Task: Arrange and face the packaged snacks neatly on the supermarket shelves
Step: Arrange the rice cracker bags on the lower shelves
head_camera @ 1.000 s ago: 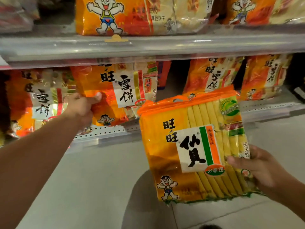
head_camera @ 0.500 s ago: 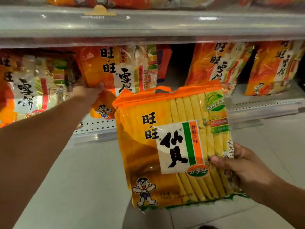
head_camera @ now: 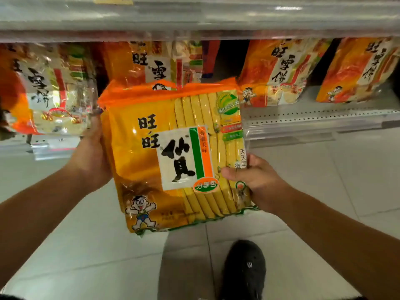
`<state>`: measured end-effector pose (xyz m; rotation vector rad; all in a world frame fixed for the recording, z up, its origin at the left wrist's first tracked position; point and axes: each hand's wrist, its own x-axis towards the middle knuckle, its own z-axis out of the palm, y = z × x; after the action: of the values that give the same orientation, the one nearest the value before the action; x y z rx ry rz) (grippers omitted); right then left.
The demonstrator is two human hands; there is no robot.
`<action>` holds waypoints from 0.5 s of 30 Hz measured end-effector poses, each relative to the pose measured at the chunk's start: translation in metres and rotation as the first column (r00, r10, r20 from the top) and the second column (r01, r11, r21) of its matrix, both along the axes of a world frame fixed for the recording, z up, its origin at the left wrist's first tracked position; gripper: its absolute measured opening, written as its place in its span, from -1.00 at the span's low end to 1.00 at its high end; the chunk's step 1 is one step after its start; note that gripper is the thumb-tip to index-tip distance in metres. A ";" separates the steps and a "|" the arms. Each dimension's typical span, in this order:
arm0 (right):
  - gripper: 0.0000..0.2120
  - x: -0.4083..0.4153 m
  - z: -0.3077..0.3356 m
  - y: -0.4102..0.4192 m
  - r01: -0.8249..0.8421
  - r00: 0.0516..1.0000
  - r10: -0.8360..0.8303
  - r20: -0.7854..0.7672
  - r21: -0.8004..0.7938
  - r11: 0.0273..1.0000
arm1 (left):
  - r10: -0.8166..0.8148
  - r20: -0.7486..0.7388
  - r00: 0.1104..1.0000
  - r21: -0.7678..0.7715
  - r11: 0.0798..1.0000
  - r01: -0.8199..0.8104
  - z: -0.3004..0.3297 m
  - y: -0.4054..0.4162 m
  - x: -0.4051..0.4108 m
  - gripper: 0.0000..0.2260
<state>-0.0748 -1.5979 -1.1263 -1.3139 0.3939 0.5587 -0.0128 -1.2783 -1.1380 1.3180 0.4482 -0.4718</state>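
A large yellow-orange cracker bag [head_camera: 173, 156] with a white label and a cartoon boy is held upright in front of the lower shelf [head_camera: 313, 118]. My right hand [head_camera: 253, 180] pinches its right edge, thumb on the front. My left hand [head_camera: 93, 156] holds its left edge, with the fingers hidden behind the bag. Behind it on the shelf stand orange snack bags: one at the left [head_camera: 47, 89], one in the middle [head_camera: 155, 61], and two at the right [head_camera: 279, 70], [head_camera: 357, 70].
An upper shelf rail [head_camera: 194, 20] runs across the top of the view. A dark gap [head_camera: 227, 59] opens between the middle and right bags. Grey floor tiles [head_camera: 324, 169] lie below, and my black shoe [head_camera: 244, 271] stands at the bottom centre.
My left hand has let go of the orange bag on the shelf and moved to the held bag's left edge. The held bag has shifted up and left, closer to the shelf.
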 end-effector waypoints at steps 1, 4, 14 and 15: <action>-0.56 -0.010 0.010 0.005 -0.002 0.999 0.003 -0.035 0.021 1.000 | 0.001 -0.097 0.995 -0.084 0.996 -0.009 0.014 -0.001 -0.026 -0.41; -0.52 -0.050 0.057 0.018 0.018 0.989 -0.015 -0.148 0.018 1.000 | 0.070 -0.260 0.963 -0.059 0.994 -0.089 0.067 -0.002 -0.096 -0.35; -0.55 -0.149 0.329 0.064 -0.139 0.971 0.107 -0.213 -0.140 0.980 | 0.207 -0.245 0.947 0.135 0.975 -0.178 0.334 0.049 -0.232 -0.49; -0.63 -0.153 0.352 0.070 -0.204 0.968 0.172 -0.184 -0.167 0.965 | 0.182 -0.225 0.957 0.149 0.977 -0.151 0.358 0.058 -0.238 -0.48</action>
<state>-0.2281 -1.5278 -0.7742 -1.4977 0.4706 0.8122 -0.2503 -1.2204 -0.7802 1.3414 0.7953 -0.4666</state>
